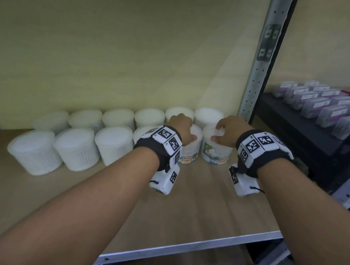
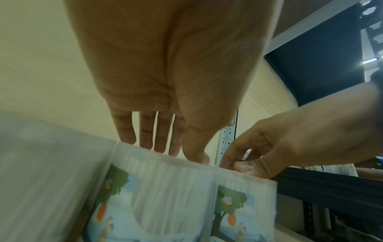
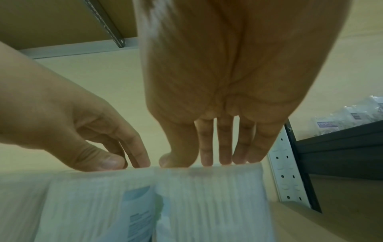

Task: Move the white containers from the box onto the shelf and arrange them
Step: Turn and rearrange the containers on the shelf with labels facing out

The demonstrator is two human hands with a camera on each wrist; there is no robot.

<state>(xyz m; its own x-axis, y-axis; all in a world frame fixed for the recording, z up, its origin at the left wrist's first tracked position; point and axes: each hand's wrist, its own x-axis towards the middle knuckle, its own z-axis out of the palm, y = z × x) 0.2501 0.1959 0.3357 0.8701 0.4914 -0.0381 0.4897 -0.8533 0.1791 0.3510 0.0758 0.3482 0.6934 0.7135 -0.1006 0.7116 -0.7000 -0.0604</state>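
Note:
Two rows of white lidded containers (image 1: 76, 147) stand along the back of a wooden shelf (image 1: 205, 201). At the right end of the front row are two tubs with colourful labels. My left hand (image 1: 181, 124) holds the left tub (image 1: 194, 147) from above, fingers over the lid and thumb on the near rim. My right hand (image 1: 228, 132) grips the right tub (image 1: 217, 152) the same way. The left wrist view shows my left fingers (image 2: 147, 135) on the lid edge of its tub (image 2: 165, 188). In the right wrist view my right fingers (image 3: 223, 147) reach the top of its tub (image 3: 211, 196). Both tubs stand side by side on the shelf.
A perforated metal upright (image 1: 259, 76) bounds the shelf just right of the tubs. Beyond it a dark shelf (image 1: 290, 123) carries several purple packets (image 1: 325, 106). A cream wall (image 1: 115, 38) backs the rows. The shelf's metal front edge (image 1: 200, 242) runs below my forearms.

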